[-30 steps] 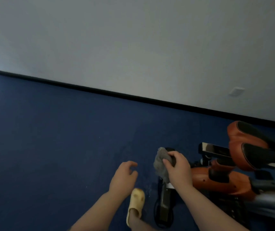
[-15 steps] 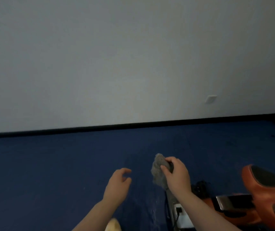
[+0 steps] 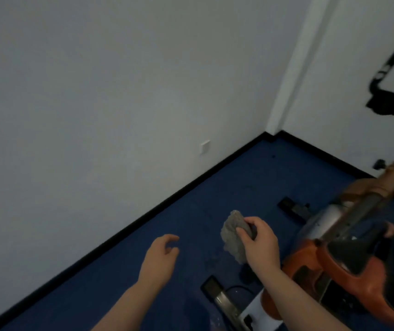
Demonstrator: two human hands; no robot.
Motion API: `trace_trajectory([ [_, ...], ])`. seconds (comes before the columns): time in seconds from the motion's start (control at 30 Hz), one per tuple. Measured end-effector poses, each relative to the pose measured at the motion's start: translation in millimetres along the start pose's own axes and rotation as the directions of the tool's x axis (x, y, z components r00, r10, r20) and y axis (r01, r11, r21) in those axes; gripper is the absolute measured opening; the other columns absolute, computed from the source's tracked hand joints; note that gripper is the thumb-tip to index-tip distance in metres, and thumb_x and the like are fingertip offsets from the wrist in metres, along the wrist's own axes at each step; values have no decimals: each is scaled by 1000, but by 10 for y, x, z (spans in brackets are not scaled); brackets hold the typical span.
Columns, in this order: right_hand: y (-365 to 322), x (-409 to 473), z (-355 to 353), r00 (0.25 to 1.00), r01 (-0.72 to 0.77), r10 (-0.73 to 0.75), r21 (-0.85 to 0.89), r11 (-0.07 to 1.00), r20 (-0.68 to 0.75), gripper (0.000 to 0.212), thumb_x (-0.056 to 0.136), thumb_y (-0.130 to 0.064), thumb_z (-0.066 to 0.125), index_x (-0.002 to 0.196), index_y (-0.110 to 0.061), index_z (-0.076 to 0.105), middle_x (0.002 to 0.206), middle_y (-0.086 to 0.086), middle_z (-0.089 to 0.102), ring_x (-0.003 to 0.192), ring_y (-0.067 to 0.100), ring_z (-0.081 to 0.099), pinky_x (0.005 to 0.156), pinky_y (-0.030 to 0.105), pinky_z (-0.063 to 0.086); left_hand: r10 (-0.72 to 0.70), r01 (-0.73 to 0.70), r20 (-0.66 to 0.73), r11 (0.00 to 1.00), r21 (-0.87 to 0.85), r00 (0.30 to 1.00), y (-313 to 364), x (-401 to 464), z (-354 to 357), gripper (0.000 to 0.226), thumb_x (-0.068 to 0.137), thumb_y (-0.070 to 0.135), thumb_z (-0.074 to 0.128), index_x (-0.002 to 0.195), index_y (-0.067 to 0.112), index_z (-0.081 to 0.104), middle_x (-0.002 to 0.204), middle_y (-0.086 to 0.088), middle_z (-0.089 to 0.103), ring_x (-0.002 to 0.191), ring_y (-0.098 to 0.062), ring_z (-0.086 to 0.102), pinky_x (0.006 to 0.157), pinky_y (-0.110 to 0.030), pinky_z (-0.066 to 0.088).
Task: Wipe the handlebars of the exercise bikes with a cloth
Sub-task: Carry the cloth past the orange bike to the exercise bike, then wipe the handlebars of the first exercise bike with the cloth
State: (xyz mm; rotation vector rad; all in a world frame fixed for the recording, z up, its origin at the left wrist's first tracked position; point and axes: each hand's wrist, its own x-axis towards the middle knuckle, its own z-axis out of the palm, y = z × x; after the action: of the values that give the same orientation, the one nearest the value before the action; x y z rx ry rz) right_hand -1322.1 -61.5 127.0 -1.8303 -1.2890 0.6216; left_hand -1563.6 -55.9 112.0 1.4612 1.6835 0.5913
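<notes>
A grey cloth (image 3: 235, 235), crumpled into a loose wad, sits just below and right of the picture's centre, held up in the air over the floor. The right hand (image 3: 259, 244) grips it, thumb on the near face and fingers curled over the top, with most of the cloth hanging out at the hand's 9 o'clock side. The right forearm runs down toward 5 o'clock and crosses in front of the bike. The left hand (image 3: 161, 255) hangs at 9 o'clock from the cloth, well apart from it, holding nothing, fingers loosely curled and relaxed. At 3 o'clock from the cloth stands an orange and black exercise bike (image 3: 349, 266), blurred, its silver post slanting up toward 1 o'clock and out of the picture's right edge. The cloth does not touch the bike. Black handlebars (image 3: 389, 89), also blurred, show against the wall at the far upper right, at about 1 o'clock from the cloth and well away from it. A black and silver base bar (image 3: 222, 297) of the bike lies on the floor at 6 o'clock from the cloth. The floor (image 3: 251, 177) is dark blue, edged by a black skirting (image 3: 143, 216) where it meets white walls (image 3: 95, 91) that form a corner at 12 o'clock. A small white wall plate (image 3: 205, 147) sits at 11 o'clock.
</notes>
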Motion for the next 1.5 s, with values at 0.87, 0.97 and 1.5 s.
trace_trajectory([
  [0.87,161,2935,-804,754,-256,270,110,960,-599,13,85,-26,65,89,-37,60,90,-15,65,85,4,61,75,37,54,350,-362,471,930,-69,810,2155,3828,999,28,87,0,63,105,22,63,112,-4,64,96,-10,60,87,-21,41],
  [0.97,116,3214,-956,668,-308,284,92,947,-688,18,85,-27,65,89,-42,57,92,-18,61,91,-1,55,73,23,47,421,-415,493,901,-129,762,2593,4297,1086,34,84,-7,64,97,24,65,110,-8,67,86,1,63,77,-4,43],
  [1.5,341,4199,-2623,457,-388,118,-79,918,-881,16,90,-24,58,103,-33,54,101,-10,54,92,4,53,78,27,47,671,-548,609,724,-419,422,4753,4637,2576,25,93,10,58,106,30,65,112,13,62,103,3,57,79,-11,40],
])
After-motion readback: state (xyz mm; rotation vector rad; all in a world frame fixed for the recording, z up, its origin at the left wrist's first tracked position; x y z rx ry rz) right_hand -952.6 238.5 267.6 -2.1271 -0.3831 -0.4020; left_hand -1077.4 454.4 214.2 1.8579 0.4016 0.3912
